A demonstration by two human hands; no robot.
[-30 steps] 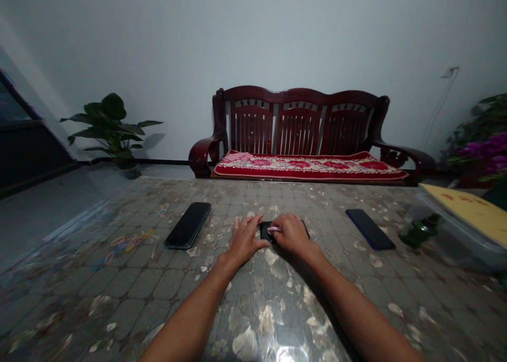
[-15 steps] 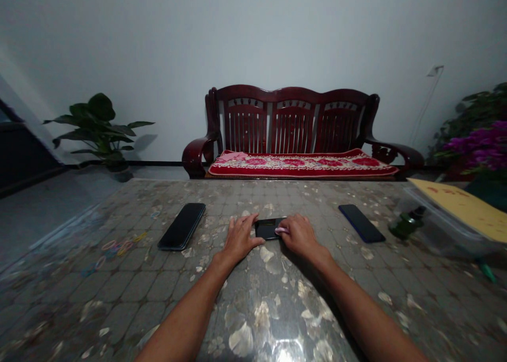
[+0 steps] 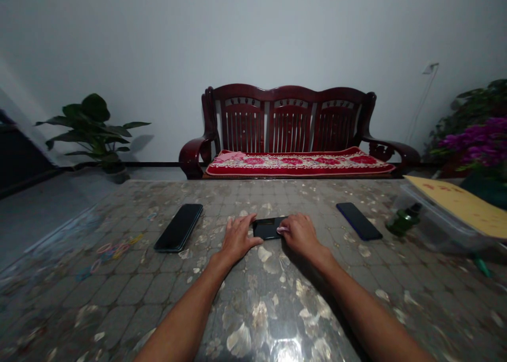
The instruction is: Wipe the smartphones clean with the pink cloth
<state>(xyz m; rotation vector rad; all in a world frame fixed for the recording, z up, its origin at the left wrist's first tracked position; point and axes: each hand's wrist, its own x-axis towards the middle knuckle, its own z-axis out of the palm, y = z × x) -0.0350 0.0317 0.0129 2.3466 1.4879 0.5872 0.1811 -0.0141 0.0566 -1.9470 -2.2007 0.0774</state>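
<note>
A black smartphone (image 3: 264, 229) lies crosswise on the patterned table in front of me. My left hand (image 3: 236, 236) frames its left end, thumb at the near edge and forefinger at the far edge. Pinched in my right hand (image 3: 301, 235) is a small pale pink piece, perhaps a cloth or pad (image 3: 282, 229), pressed on the right part of the screen. That hand hides the phone's right end. Another dark phone (image 3: 180, 228) rests to the left, and a blue-edged phone (image 3: 358, 221) lies to the right; neither is touched.
Colourful rubber bands (image 3: 119, 247) are scattered at left on the table (image 3: 130, 282). At right stand a green bottle (image 3: 404, 220) and a clear plastic box (image 3: 435, 232) with a yellow sheet (image 3: 459, 201) on top. Beyond the table is a wooden bench (image 3: 293, 119).
My right hand and the pale pink piece have slid slightly right along the screen. My left hand keeps its place at the phone. The whole view has shifted a little.
</note>
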